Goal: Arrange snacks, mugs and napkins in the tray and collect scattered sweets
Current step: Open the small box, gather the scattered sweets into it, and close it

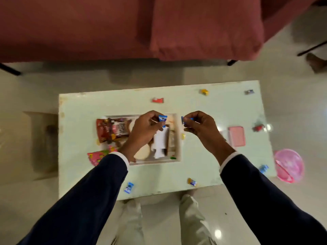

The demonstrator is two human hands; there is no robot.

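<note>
A white tray [177,138] sits mid-table holding red-brown snack packets [111,129], pale mugs [142,152] and a white napkin [160,140]. My left hand [145,129] hovers over the tray, pinching a blue wrapped sweet [162,119]. My right hand [200,124] is just right of the tray, pinching another blue sweet [185,119]. Loose sweets lie around: a red one [158,100], a yellow one [204,91], a grey one [249,92], blue ones [129,187] [263,168], and a yellow-blue one [192,182].
A pink packet [96,156] overlaps the tray's left front corner. A pink case [237,136] and a red sweet [258,128] lie on the right of the pale table [203,167]. A pink bowl [289,165] hangs off the right edge. A red sofa [123,27] stands beyond.
</note>
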